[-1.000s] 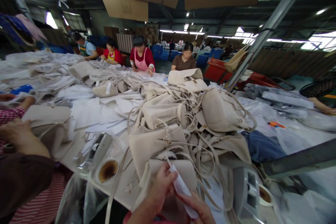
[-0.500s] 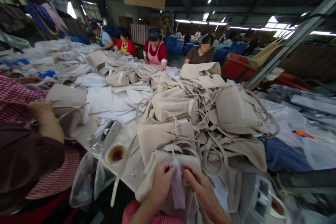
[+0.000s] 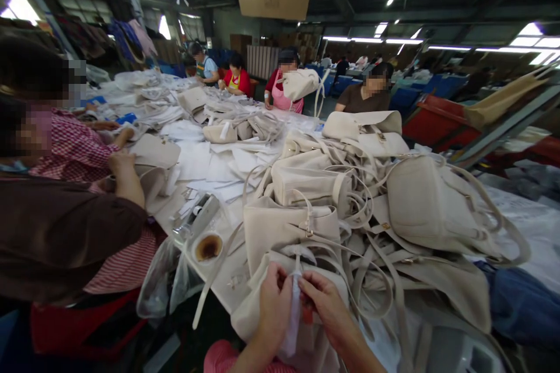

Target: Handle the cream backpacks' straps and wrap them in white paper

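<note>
In the head view a beige handbag [image 3: 258,285] lies at the table's near edge, in front of me. A thin white strip [image 3: 292,323], paper or soft wrapping, hangs down over it from a narrow beige strap. My left hand [image 3: 275,297] pinches the strip's upper part from the left. From the right, my right hand [image 3: 321,300] pinches at the same spot with thumb and forefinger. A small orange-red piece [image 3: 307,315] shows beneath the right fingers; whether they hold it I cannot tell.
More beige bags [image 3: 291,224] with tangled straps pile up ahead and to the right. A dish with a brown stain [image 3: 209,247] stands left, near white paper sheets [image 3: 196,160]. A co-worker's brown sleeve [image 3: 74,233] is close on the left; other people work across the table.
The view has swung left. My fingers have come closer together on the white strip, which looks narrower. The orange-red piece now shows. Across the table, a bag has been raised before a co-worker.
</note>
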Demonstrator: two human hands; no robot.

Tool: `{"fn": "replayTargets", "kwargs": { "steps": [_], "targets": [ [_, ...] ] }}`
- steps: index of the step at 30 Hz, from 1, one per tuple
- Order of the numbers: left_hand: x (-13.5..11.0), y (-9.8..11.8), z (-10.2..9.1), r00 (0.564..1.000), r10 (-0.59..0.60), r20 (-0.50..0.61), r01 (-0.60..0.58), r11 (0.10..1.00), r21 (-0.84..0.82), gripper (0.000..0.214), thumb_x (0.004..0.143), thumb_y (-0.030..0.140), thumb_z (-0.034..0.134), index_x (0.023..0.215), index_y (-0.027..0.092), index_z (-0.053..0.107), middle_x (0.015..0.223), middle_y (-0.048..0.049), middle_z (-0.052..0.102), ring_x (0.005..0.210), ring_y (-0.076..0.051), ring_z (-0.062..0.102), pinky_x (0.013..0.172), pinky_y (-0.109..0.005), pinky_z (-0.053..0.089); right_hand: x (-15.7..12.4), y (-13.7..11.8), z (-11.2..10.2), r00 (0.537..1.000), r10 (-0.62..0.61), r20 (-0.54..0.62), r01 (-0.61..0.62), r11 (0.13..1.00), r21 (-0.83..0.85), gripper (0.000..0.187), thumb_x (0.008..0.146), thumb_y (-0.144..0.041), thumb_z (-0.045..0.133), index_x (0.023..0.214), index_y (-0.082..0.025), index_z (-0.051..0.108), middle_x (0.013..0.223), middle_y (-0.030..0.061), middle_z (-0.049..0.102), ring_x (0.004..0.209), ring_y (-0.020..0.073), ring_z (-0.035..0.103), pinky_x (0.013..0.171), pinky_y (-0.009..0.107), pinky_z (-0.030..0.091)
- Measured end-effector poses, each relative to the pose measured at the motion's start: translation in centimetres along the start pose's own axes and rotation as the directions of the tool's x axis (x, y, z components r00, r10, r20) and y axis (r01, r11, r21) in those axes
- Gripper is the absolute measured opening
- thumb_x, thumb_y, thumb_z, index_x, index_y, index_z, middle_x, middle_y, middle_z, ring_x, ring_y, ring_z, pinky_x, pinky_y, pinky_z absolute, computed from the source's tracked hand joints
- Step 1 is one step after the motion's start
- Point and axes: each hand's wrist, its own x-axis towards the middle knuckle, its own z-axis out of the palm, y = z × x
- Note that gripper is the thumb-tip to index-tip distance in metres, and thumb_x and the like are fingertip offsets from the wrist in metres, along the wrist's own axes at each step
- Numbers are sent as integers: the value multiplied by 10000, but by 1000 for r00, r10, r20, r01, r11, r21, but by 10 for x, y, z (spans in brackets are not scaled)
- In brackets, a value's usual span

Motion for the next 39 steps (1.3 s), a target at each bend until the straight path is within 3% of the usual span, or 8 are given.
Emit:
{"fn": "replayTargets", "kwargs": {
  "steps": [3, 6, 15, 23, 27, 31, 35, 39],
  "targets": [
    [-7, 8, -8, 961, 274, -36, -259, 939, 225, 159, 753, 157, 674, 655, 238, 578, 718, -4, 519, 711, -191, 452, 692, -285, 324, 2, 3, 2, 999, 5, -36, -5, 1000, -12, 369, 642, -508, 745, 678, -185, 572, 487, -86, 487, 358, 53, 352, 343, 184, 258],
    [-12, 14, -12, 936, 342, 85, -352, 906, 234, 137, 773, 199, 687, 652, 254, 657, 763, -50, 566, 780, -229, 480, 769, -306, 346, 4, 6, 2, 998, -6, -64, 4, 1000, -27, 366, 627, -498, 745, 650, -190, 548, 458, -91, 471, 342, 54, 348, 327, 182, 249],
    [-17, 14, -1, 994, 73, 77, -86, 978, 191, 73, 789, 242, 646, 817, 208, 705, 772, -58, 704, 746, -239, 628, 700, -305, 442, 8, 11, -3, 1000, -1, -16, 1, 999, -35, 393, 632, -540, 733, 697, -179, 590, 479, -86, 498, 327, 51, 355, 331, 185, 248],
    [-13, 9, -2, 990, 90, 113, -107, 982, 156, 133, 791, 276, 621, 847, 186, 701, 780, -57, 714, 734, -216, 637, 720, -303, 482, 12, 17, 1, 991, -111, -72, 95, 976, -197, 423, 736, -619, 571, 612, -217, 532, 470, -60, 483, 371, 94, 370, 381, 239, 283],
    [-10, 6, -4, 996, 43, 83, -52, 994, 100, 148, 749, 300, 644, 805, 174, 699, 756, -57, 710, 738, -217, 629, 719, -305, 489, 7, 14, -1, 948, -286, -140, 191, 863, -467, 319, 805, -514, 563, 647, -238, 537, 531, -30, 545, 484, 153, 487, 491, 278, 352],
    [-10, 2, -9, 981, 174, 88, -192, 941, 278, 186, 799, 315, 595, 863, 194, 720, 856, -71, 728, 815, -231, 647, 766, -332, 491, -1, 11, 0, 894, -436, -104, 280, 724, -630, 213, 808, -396, 570, 695, -237, 656, 722, 37, 670, 696, 220, 593, 673, 325, 417],
    [-11, 2, -13, 949, 286, 131, -314, 887, 337, 199, 822, 313, 574, 873, 205, 733, 877, -71, 720, 852, -232, 650, 809, -346, 493, -2, 11, 7, 950, -294, -106, 229, 886, -402, 298, 786, -453, 535, 694, -217, 693, 712, 47, 687, 700, 226, 598, 687, 332, 438],
    [-10, 3, -11, 982, 151, 114, -166, 976, 139, 167, 790, 343, 656, 827, 191, 713, 797, -43, 722, 780, -192, 655, 749, -286, 505, 0, 9, 13, 995, -49, -85, 48, 999, -12, 360, 673, -544, 678, 706, -187, 651, 517, -68, 417, 466, 96, 314, 455, 243, 229]
  ]
}}
